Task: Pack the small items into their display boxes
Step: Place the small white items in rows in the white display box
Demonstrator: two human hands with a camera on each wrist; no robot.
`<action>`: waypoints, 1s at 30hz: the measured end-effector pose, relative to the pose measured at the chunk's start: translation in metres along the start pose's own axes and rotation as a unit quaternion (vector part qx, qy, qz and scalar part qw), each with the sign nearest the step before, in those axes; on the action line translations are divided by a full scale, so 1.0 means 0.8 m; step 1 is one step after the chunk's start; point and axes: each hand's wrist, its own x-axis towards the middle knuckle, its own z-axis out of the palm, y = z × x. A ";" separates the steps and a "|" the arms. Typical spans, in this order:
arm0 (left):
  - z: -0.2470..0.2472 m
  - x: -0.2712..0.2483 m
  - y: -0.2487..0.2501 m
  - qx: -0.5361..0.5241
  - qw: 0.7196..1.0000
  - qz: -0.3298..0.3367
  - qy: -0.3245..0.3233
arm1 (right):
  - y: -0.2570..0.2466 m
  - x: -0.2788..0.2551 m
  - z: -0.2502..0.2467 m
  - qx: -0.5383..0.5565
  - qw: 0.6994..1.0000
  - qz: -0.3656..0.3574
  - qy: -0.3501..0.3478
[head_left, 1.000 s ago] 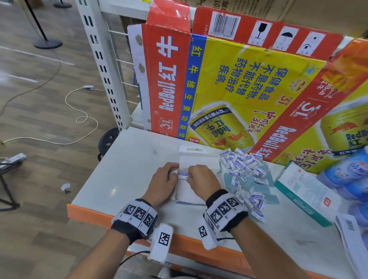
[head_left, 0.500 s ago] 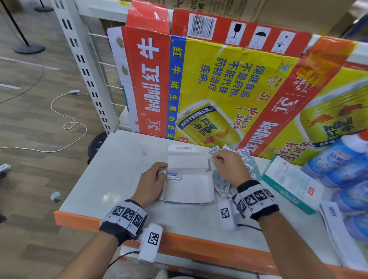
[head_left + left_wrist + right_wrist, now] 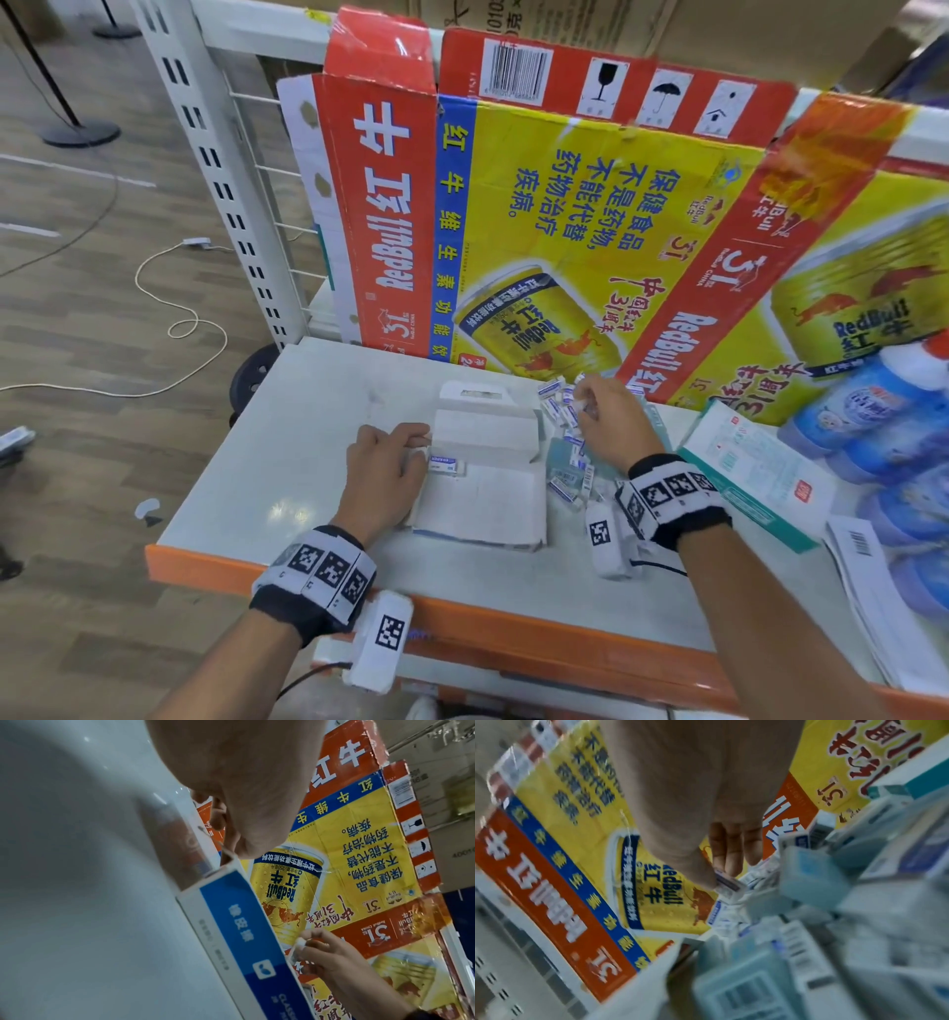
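An open white display box point(image 3: 482, 488) lies flat on the white shelf board point(image 3: 287, 452), its blue and white side wall point(image 3: 239, 923) showing in the left wrist view. One small blue-and-white eraser point(image 3: 448, 465) lies inside at the left end. My left hand point(image 3: 390, 462) grips the box's left edge, fingers curled over it. To the right of the box is a heap of small erasers point(image 3: 565, 452). My right hand point(image 3: 608, 424) is over the far part of the heap and pinches one eraser point(image 3: 727, 883) between thumb and fingertips.
A flattened Red Bull carton point(image 3: 565, 231) stands upright along the back of the board. A teal and white box point(image 3: 755, 473), wrapped blue bottles point(image 3: 883, 411) and barcode sheets point(image 3: 862, 560) fill the right side. A steel rack post point(image 3: 205, 154) rises at the left. The front edge is orange point(image 3: 462, 624).
My right hand left the box, moved right and away to the heap, and took hold of an eraser. The left hand stayed on the box's left edge.
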 end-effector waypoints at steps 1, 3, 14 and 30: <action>-0.001 0.000 0.000 -0.007 1.000 0.002 -0.006 | -0.003 -0.004 -0.002 0.055 0.998 0.001 0.012; -0.002 0.001 0.002 -0.052 0.998 -0.004 -0.021 | -0.012 -0.015 -0.006 0.139 0.990 -0.007 0.015; 0.001 0.001 0.002 -0.145 0.987 -0.052 -0.036 | -0.058 -0.070 0.011 0.159 0.979 -0.114 -0.062; 0.009 -0.002 0.001 -0.144 0.987 -0.059 -0.047 | -0.091 -0.065 0.049 -0.022 0.981 -0.149 -0.119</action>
